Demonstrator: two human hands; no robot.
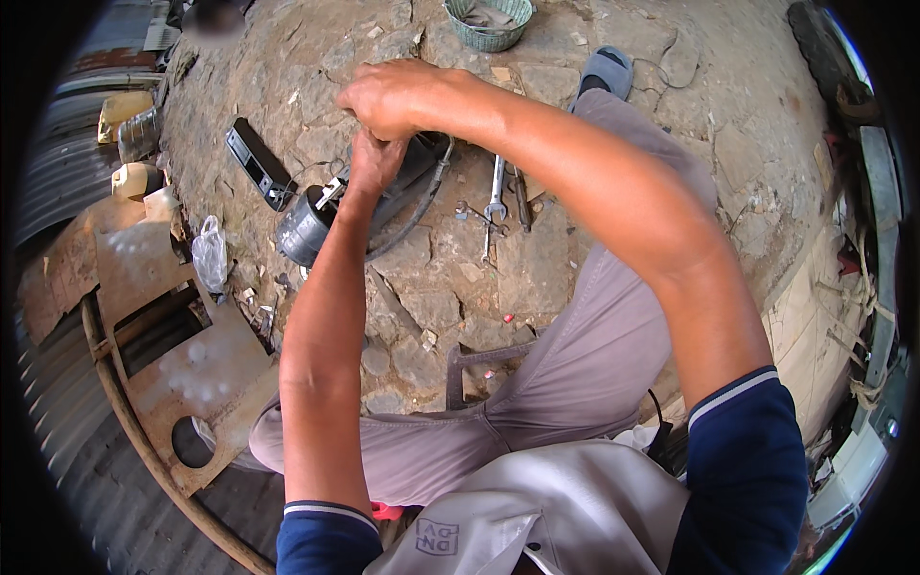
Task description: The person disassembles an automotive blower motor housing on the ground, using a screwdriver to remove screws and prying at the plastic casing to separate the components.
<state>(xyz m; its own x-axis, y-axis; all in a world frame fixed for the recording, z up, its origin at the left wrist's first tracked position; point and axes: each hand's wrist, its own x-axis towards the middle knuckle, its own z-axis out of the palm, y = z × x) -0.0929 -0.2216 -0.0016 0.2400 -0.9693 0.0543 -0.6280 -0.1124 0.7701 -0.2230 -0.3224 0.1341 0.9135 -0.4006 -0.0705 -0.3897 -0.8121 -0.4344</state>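
Right hand [391, 98] partly hides left hand [377, 161]; left forearm [328, 297] partly covers a black cylinder [301, 228]

Wears a pale grey cloth shirt front [594, 489] with a small, dark, squarish printed mark [438, 538] on its left part and a dark round button [533, 547] beside a stitched fold, plus short navy-blue cloth sleeves [743, 470] to the left and right of that shirt front, edged at the hems with a thin whitish band [733, 393]. Also wears loose, greyish-mauve cloth trousers [599, 326] with visible seams, just beyond the shirt front, and, farthest from it, a blue-grey slipper [610, 65] with a broad strap.
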